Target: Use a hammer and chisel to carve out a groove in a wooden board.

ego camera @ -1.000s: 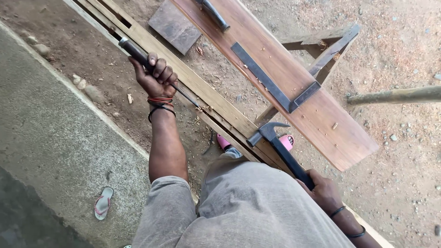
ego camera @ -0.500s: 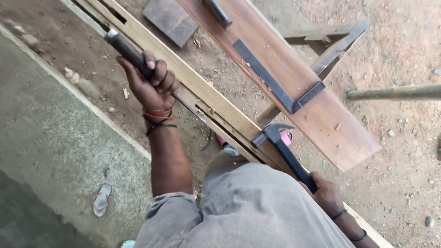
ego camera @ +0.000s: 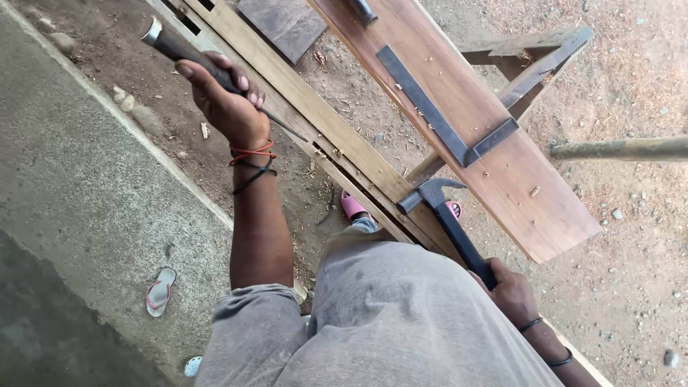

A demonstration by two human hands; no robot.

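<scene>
My left hand (ego camera: 226,100) grips a chisel (ego camera: 179,50) with a dark handle and a metal-ringed butt; its thin blade slants down toward a long pale wooden frame (ego camera: 301,107) lying on the ground. My right hand (ego camera: 510,290) holds a dark claw hammer (ego camera: 441,208) by its handle, head up, low beside my knee and just above the frame. Red and black bands circle my left wrist.
A long reddish plank (ego camera: 494,143) rests on a wooden trestle (ego camera: 537,61), with a metal try square (ego camera: 444,122) lying on it. A dark board (ego camera: 283,25) lies beyond the frame. A pink sandal (ego camera: 355,206) and another sandal (ego camera: 158,290) are on the ground. A pole (ego camera: 623,148) juts in at right.
My left hand has lifted the chisel up and away from the frame, tilting it so the blade points down. The hammer has stayed low in my right hand.
</scene>
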